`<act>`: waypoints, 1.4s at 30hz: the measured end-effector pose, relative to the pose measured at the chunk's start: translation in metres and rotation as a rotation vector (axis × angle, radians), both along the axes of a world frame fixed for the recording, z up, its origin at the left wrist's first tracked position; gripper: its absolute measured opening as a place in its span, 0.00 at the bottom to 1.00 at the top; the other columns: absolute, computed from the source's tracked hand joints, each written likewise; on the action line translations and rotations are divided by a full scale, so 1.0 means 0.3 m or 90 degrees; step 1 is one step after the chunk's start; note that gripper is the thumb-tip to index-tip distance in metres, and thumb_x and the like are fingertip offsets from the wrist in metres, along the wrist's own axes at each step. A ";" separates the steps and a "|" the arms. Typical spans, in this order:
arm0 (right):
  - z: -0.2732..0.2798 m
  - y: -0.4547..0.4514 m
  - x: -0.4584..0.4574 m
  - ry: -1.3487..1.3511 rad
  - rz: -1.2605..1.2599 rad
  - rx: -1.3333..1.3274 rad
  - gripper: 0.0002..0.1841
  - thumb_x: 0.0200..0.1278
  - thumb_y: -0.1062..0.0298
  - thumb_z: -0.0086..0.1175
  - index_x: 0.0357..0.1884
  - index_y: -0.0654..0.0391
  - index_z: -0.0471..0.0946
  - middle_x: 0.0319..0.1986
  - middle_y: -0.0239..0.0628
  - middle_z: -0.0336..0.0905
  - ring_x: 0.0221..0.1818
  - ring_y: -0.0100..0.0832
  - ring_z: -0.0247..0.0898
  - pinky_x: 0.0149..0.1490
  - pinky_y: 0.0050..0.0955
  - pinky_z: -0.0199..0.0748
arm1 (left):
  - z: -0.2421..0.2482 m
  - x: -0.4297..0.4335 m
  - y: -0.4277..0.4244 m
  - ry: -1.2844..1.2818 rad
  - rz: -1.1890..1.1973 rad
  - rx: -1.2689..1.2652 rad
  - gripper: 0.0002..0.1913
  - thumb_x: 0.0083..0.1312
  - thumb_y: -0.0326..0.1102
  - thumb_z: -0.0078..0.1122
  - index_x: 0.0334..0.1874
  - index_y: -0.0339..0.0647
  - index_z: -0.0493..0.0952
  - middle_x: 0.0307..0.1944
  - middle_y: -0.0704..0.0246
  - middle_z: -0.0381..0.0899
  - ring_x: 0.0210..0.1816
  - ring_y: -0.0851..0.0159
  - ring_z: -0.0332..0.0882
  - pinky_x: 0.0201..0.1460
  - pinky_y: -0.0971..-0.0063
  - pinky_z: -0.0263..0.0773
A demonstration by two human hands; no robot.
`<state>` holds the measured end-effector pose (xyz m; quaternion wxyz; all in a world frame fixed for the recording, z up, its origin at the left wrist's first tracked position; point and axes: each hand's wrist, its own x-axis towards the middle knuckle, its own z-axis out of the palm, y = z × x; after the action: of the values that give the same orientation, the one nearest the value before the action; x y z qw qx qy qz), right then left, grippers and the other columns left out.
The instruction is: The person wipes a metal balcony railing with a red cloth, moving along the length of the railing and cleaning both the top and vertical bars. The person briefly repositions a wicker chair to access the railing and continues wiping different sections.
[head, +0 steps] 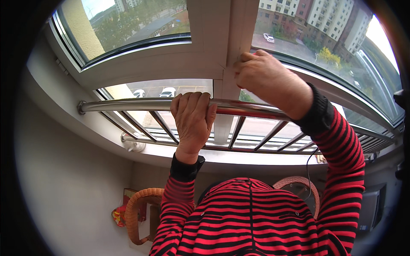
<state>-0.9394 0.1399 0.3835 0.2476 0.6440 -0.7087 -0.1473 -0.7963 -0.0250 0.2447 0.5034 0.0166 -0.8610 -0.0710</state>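
Note:
My left hand [192,118] is wrapped over the top tube of a stainless-steel guard rail [137,104] that runs along the window. Higher up and to the right, my right hand [261,72] is closed against the pale window frame [241,32], beside the upright between two panes. Bits of a red item [237,76] show at the edges of its fingers; most of it is hidden, so its kind is unclear. Behind the hand lies the right window pane [288,35]. The left window sash [153,68] has its glass to the left of this upright.
Steel bars [163,126] slope below the top tube to a white sill [253,157]. A wicker chair [131,220] stands low at the left, near a red-and-yellow packet [119,216]. A pink woven chair back [298,180] and a dark cable [308,169] are at the right.

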 end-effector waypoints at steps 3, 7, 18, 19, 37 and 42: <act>0.097 0.120 -0.029 -0.003 0.062 -0.147 0.06 0.61 0.73 0.67 0.39 0.52 0.88 0.45 0.28 0.84 0.55 0.33 0.77 0.59 0.35 0.76 | 0.000 0.000 0.006 -0.007 0.007 0.014 0.13 0.79 0.43 0.55 0.51 0.40 0.82 0.46 0.63 0.84 0.53 0.54 0.78 0.69 0.55 0.62; 0.171 0.269 -0.093 0.110 0.007 -0.233 0.14 0.58 0.76 0.65 0.47 0.51 0.85 0.49 0.32 0.80 0.59 0.38 0.75 0.64 0.39 0.74 | -0.013 -0.003 0.008 -0.030 0.022 0.016 0.14 0.81 0.43 0.53 0.52 0.40 0.82 0.47 0.63 0.84 0.55 0.53 0.77 0.71 0.55 0.60; -0.061 0.125 -0.047 0.068 0.096 -0.128 0.06 0.47 0.66 0.72 0.28 0.40 0.89 0.45 0.12 0.81 0.59 0.25 0.72 0.63 0.31 0.70 | 0.009 0.000 0.004 -0.071 0.001 -0.042 0.22 0.86 0.50 0.43 0.55 0.39 0.81 0.46 0.62 0.82 0.53 0.50 0.77 0.70 0.54 0.60; -0.065 0.138 -0.054 0.135 0.053 -0.079 0.06 0.47 0.67 0.72 0.28 0.40 0.88 0.44 0.13 0.81 0.58 0.25 0.72 0.63 0.31 0.70 | 0.011 0.008 0.001 -0.080 -0.002 -0.043 0.24 0.86 0.52 0.41 0.56 0.38 0.81 0.46 0.62 0.81 0.52 0.51 0.77 0.70 0.55 0.60; -0.041 1.401 -0.425 0.160 -0.291 -0.086 0.08 0.55 0.70 0.63 0.37 0.47 0.84 0.48 0.25 0.76 0.58 0.31 0.73 0.66 0.33 0.70 | -0.009 -0.008 0.004 -0.066 0.070 -0.098 0.20 0.86 0.43 0.36 0.54 0.39 0.79 0.48 0.60 0.81 0.54 0.51 0.76 0.68 0.54 0.62; -0.057 1.692 -0.536 0.231 -0.607 -0.162 0.10 0.61 0.69 0.60 0.43 0.46 0.86 0.51 0.28 0.78 0.61 0.33 0.73 0.67 0.37 0.70 | -0.023 -0.016 -0.002 -0.057 0.068 -0.103 0.20 0.86 0.41 0.37 0.54 0.37 0.80 0.48 0.60 0.82 0.52 0.51 0.77 0.64 0.54 0.65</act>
<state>-1.1001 0.6476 0.3662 0.3480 0.1791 -0.8812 -0.2652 -0.8012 -0.0257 0.2379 0.4669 0.0248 -0.8836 0.0260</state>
